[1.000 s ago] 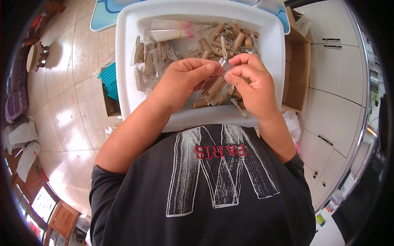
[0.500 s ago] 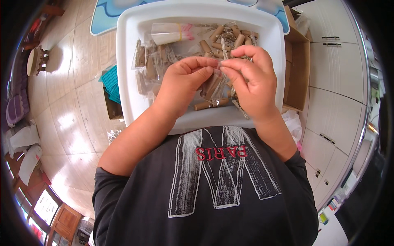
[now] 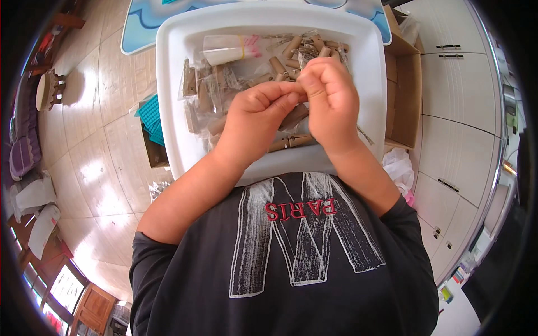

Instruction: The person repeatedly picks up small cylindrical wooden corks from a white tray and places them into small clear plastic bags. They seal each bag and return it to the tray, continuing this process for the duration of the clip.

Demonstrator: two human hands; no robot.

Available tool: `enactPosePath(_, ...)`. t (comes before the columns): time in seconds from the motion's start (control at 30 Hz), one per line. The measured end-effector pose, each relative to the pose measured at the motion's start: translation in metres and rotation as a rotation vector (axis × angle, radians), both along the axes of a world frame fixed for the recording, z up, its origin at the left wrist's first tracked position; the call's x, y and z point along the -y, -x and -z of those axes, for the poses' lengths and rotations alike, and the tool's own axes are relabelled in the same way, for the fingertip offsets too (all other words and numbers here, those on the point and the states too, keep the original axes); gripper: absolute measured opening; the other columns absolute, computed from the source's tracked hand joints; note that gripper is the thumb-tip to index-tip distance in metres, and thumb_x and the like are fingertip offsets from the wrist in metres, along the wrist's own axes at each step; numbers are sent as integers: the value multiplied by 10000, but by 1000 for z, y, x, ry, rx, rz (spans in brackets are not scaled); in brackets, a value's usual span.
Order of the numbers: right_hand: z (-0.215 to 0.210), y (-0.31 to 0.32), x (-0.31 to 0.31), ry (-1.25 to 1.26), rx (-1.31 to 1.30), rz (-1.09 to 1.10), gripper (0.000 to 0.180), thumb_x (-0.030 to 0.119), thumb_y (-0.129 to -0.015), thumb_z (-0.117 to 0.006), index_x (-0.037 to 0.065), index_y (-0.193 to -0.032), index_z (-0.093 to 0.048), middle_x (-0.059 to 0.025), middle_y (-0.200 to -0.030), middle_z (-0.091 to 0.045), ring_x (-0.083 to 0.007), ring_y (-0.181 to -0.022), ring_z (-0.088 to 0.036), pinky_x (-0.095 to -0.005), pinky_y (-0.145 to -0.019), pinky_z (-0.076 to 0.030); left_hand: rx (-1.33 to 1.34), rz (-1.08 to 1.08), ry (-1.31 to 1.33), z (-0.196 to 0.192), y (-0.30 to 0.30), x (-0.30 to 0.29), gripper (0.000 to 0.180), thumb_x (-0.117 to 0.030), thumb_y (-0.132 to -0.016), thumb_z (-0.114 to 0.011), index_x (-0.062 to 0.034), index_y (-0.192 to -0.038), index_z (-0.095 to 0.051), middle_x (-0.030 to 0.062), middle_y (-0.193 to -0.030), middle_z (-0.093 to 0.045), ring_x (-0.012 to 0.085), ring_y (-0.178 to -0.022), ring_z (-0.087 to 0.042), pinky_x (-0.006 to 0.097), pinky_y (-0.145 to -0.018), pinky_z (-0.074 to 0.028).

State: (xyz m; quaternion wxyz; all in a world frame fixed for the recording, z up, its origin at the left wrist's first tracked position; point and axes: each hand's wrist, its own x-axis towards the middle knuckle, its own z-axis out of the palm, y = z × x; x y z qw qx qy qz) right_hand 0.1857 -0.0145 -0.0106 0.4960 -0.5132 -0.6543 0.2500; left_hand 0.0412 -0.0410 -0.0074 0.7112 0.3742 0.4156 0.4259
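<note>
Over a white plastic tub (image 3: 169,95), my left hand (image 3: 249,120) pinches the top of a small clear plastic bag. My right hand (image 3: 334,106) is closed at the same spot, fingertips against those of the left. Below the fingers a brown cylinder (image 3: 295,116) shows, apparently inside that bag; the hands cover most of it. More brown cylinders (image 3: 278,66) lie loose at the tub's far right, with thin twisted cords among them. Bagged brown pieces (image 3: 203,95) lie along the left side. A banded bundle of clear bags (image 3: 224,50) rests at the back.
The tub stands by a blue and white patterned tabletop (image 3: 137,31). A cardboard box (image 3: 404,95) is on the right, before white cabinets (image 3: 457,101). To the left are teal textured sheets (image 3: 150,119) in another box and a small stool (image 3: 49,89) on the tiled floor.
My right hand has moved slightly left and curled in, its fingers now closed tighter against the left hand's fingertips. The left hand stays nearly in place, still pinching the bag.
</note>
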Motion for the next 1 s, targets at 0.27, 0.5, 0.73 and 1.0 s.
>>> enactPosePath(0.27,-5,-43,-12,446,-920,74,106,127,-912,-495,29,-913,-533,-70,-832,-576,-108,-605,-502,-238,-552,-434,-50,-102,25,5,9,-3,205,-89,-909,-502,4,-1068,-590,83,-981,-648,114,-842,-593,234,-759,-470)
enactPosePath(0.5,-11,-30,17,756,-482,-132,145,165,-873,-588,28,-913,-609,60,-661,-508,-1,-544,-351,-167,-475,-272,29,-120,108,3,10,-3,156,-83,-894,-524,1,-1003,-598,44,-912,-642,72,-750,-557,215,-660,-461)
enactPosePath(0.73,-8,-24,20,712,-353,-173,125,110,-862,-586,-3,-909,-610,61,-723,-550,3,-612,-412,-153,-526,-330,-6,-88,77,2,10,-2,153,-87,-896,-523,-7,-1008,-590,63,-949,-648,83,-779,-571,229,-694,-476)
enactPosePath(1.0,-7,-23,23,665,-397,-179,123,92,-872,-554,-1,-933,-605,65,-722,-540,8,-596,-399,-153,-514,-322,27,-122,171,-4,10,-3,138,-81,-895,-504,-16,-981,-591,67,-947,-647,94,-778,-575,234,-684,-475)
